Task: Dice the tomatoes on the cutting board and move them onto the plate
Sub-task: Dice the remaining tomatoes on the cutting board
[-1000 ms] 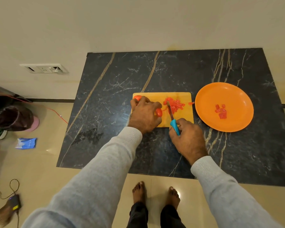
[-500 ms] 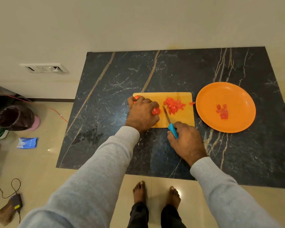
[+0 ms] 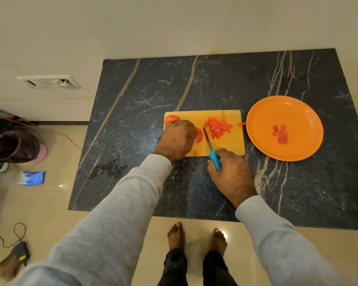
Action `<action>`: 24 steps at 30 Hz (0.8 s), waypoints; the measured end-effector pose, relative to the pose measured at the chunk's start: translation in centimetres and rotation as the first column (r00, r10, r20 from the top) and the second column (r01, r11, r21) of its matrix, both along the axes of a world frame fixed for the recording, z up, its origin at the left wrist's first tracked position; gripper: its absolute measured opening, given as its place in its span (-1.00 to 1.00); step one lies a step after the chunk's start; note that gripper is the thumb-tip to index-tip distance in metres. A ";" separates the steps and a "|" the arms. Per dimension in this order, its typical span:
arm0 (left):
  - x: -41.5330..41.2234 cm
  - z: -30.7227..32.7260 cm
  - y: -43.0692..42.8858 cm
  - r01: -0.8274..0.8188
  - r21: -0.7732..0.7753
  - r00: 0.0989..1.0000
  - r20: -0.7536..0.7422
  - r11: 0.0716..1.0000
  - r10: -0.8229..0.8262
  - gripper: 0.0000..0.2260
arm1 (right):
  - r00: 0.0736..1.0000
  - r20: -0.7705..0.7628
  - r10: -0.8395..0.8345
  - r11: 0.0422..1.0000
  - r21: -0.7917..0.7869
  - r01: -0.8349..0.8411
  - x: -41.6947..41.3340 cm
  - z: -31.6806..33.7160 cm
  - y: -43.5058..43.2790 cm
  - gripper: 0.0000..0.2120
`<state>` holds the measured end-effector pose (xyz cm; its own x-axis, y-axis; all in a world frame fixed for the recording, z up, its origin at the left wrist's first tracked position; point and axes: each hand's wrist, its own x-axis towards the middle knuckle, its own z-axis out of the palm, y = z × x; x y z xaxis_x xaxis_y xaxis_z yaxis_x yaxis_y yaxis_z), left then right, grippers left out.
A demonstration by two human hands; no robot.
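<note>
Left hand (image 3: 177, 139) fingers grasp the red tomato piece (image 3: 198, 136) on the rectangular wooden cutting board (image 3: 228, 145). Right hand (image 3: 230, 174) fingers grasp the blue-handled knife (image 3: 211, 151), blade beside the tomato piece.

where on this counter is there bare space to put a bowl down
Free: the dark counter behind the cutting board, and the strip left of it. Crowded: the board, with diced tomato, knife and both hands, and the plate right beside it.

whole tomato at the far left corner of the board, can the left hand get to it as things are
Probably yes. The whole tomato sits uncovered just beyond the left hand, with nothing between them. But that hand is now pinning the tomato piece beside the knife, so it must let go first.
</note>
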<state>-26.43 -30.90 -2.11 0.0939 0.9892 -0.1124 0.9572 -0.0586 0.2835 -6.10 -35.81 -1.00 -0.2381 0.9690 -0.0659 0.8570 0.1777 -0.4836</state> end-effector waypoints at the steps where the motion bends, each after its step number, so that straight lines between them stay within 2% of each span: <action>1: -0.1 -0.1 0.0 0.005 0.014 1.000 0.004 1.000 -0.005 -0.74 | 1.000 -0.005 0.001 1.000 0.001 -0.001 -0.3 0.1 -0.1 -0.63; 11: -0.6 -0.2 0.7 0.074 0.026 0.997 0.001 0.997 -0.074 -0.70 | 0.999 0.047 -0.001 0.999 0.034 -0.001 -2.7 0.8 -0.5 -0.72; 19: -0.5 0.0 1.4 0.165 0.048 0.984 -0.076 0.985 -0.161 -0.72 | 0.983 0.180 0.025 0.999 0.020 -0.029 -4.2 0.4 0.3 -0.67; 24: -0.5 0.0 1.5 0.178 0.051 0.980 -0.099 0.983 -0.173 -0.75 | 0.979 0.201 0.004 1.000 0.013 -0.007 -5.4 0.6 1.8 -0.68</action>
<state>-26.88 -29.38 -2.10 0.2585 0.9634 -0.0704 0.9526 -0.2421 0.1843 -11.53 -33.96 -0.37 -0.2264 0.9688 -0.1003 0.9357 0.1877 -0.2988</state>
